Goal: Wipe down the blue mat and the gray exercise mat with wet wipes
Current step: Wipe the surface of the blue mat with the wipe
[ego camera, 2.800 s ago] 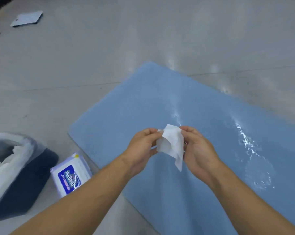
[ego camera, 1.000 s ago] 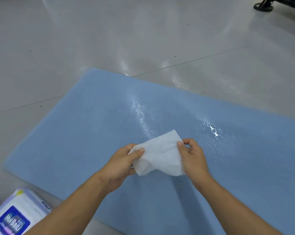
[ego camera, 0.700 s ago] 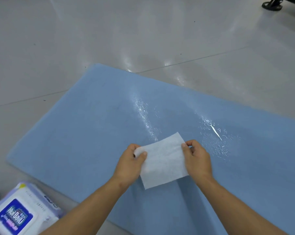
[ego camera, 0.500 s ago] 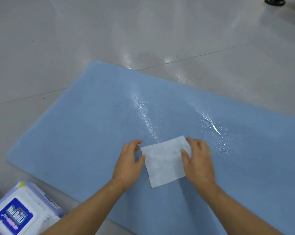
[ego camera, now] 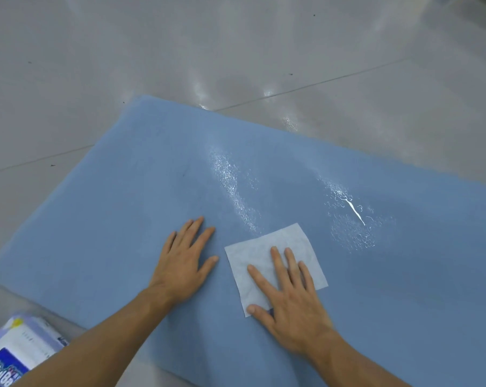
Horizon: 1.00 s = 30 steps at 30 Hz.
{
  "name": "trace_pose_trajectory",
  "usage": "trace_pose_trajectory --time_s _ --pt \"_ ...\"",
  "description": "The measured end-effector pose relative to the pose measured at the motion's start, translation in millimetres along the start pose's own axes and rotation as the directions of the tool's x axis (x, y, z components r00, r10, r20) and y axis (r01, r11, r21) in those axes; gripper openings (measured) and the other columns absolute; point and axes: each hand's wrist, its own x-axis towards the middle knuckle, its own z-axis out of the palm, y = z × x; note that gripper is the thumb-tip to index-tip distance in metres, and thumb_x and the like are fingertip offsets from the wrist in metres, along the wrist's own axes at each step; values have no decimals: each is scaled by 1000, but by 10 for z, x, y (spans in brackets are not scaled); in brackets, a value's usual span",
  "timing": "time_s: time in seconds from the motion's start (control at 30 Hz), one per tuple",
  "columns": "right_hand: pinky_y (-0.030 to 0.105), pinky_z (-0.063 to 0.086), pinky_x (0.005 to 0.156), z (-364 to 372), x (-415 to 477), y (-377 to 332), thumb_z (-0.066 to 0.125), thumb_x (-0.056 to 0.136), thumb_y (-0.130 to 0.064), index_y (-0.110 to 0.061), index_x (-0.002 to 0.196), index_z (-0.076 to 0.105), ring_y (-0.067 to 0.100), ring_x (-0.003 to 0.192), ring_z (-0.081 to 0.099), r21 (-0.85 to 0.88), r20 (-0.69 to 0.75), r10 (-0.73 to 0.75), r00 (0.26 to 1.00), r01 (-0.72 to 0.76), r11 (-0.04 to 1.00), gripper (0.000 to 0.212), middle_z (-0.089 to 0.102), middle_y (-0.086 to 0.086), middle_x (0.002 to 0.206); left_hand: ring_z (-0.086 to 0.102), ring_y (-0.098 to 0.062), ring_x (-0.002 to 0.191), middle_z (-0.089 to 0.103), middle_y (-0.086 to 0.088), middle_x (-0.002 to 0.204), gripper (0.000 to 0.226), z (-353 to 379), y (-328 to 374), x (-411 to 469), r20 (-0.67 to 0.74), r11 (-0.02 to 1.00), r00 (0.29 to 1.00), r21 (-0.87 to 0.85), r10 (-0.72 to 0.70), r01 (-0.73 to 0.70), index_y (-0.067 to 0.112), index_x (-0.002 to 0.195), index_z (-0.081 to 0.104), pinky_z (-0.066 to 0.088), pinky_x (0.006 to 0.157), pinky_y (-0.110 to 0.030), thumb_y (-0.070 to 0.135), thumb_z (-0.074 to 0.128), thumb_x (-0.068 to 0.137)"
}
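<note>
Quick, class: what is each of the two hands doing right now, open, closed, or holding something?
Left hand: open, flat on the light blue foam mat, holding nothing.
Right hand: open, straight fingers pressing the white square wet wipe onto the mat.

The left grip (ego camera: pixel 184 258) lies palm down, its fingers (ego camera: pixel 195 233) straight, close together and pointing away from the body, thumb spread toward the right grip (ego camera: pixel 289 305). The right grip sits just beside it and slightly nearer the body, also flat, palm down, fingers fanned. The bare left forearm (ego camera: pixel 96 339) and right forearm (ego camera: pixel 356 367) reach in from below, converging toward the grips.
</note>
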Motion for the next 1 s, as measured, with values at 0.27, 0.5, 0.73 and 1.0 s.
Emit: trace_pose_trajectory --time_s 0.27,0.5,0.73,1.0 --pt "43 20 122 76 91 184 32 107 -51 -14 163 31 20 159 18 -3 -110 65 992 -66 998 66 19 -1 172 -21 -4 155 -15 18 170 84 -81 -186 356 0 993 1000 117 0 0 47 162 2 -8 128 -42 85 10 88" --pt "46 20 126 -101 619 363 18 106 -50 -26 165 23 21 160 8 182 -91 330 940 -310 933 63 13 2 173 -12 -10 158 -9 14 173 80 2 -234 366 -63 982 996 185 56 -44 40 165 9 3 129 -50 80 19 96" --pt "48 4 127 -114 422 204 31 100 -75 -50 161 20 28 161 -5 55 15 -39 999 39 998 66 4 11 174 -7 -11 159 -5 13 173 79 18 -252 373 -82 983 995 179 64 -48 39 165 12 5 129 -50 77 24 97" --pt "38 3 128 -152 734 594 16 102 -69 -25 167 11 19 161 8 -6 -19 131 991 -131 991 78 28 8 169 -10 -11 159 -8 12 173 77 -8 -259 366 -69 981 996 191 59 -45 39 165 10 5 129 -50 76 24 99"
